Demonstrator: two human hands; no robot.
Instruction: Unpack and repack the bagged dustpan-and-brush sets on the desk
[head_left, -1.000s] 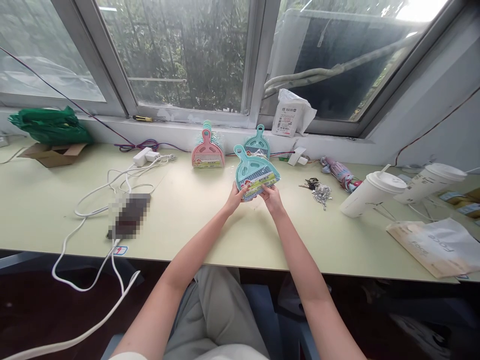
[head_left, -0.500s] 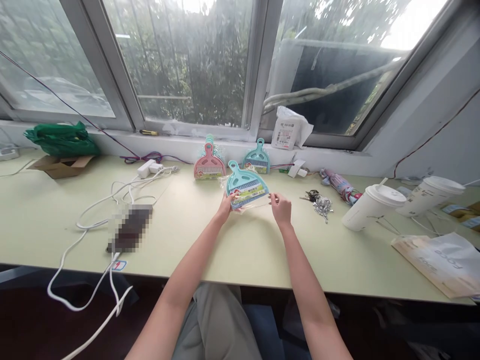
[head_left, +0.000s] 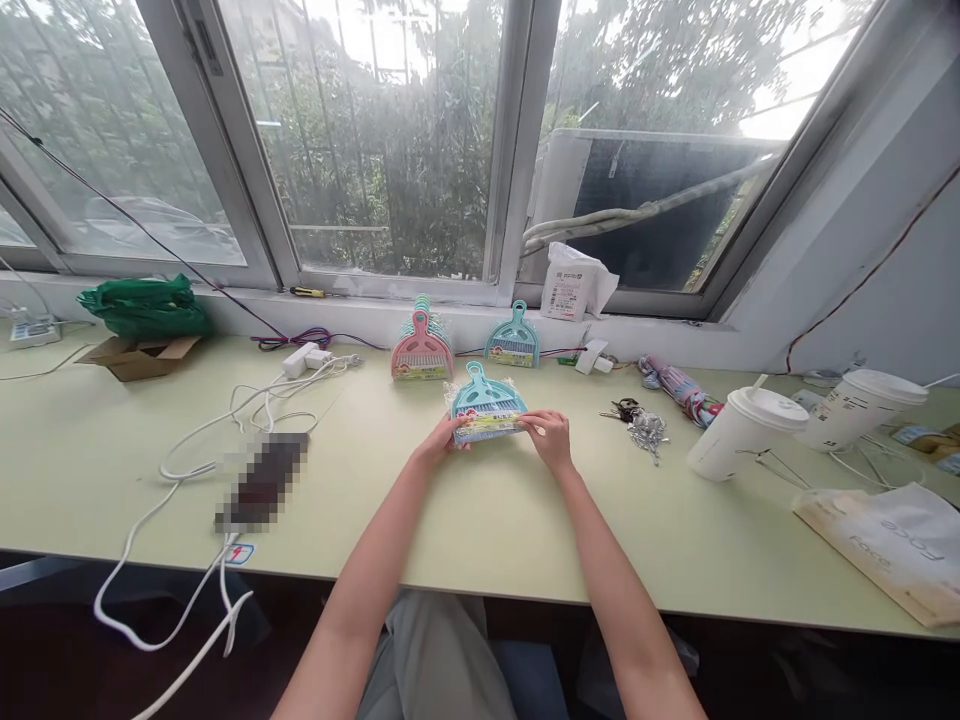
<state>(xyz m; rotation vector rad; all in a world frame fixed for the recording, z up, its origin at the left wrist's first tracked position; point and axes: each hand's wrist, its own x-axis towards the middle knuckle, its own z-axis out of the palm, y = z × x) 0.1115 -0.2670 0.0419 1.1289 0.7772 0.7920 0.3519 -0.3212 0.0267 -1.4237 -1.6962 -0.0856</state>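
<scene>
Between my hands stands a small turquoise dustpan and brush set [head_left: 484,398] in a clear plastic wrapper, handle up and tilted back a little. My left hand [head_left: 440,440] grips its lower left corner, thumb in front and the other fingers partly hidden behind. At the lower right edge my right hand [head_left: 551,437] pinches the set or its wrapper between thumb and fingertips. Behind it, against the wall, a pink dustpan set [head_left: 422,352] fronts a row of several turquoise ones. Another turquoise dustpan set [head_left: 513,338] leans to the right of that row.
Left on the table [head_left: 360,480] lie a blurred dark object [head_left: 264,482], white cables and a cardboard box [head_left: 139,358] with a green bag [head_left: 146,305]. To the right are keys [head_left: 641,425], a folded umbrella [head_left: 679,390], white cups [head_left: 746,435] and a paper bag [head_left: 885,550].
My right hand has moved left, from the loose wrapper edge to the set's lower right edge. The set now stands straighter and a little lower. The whole view has shifted slightly.
</scene>
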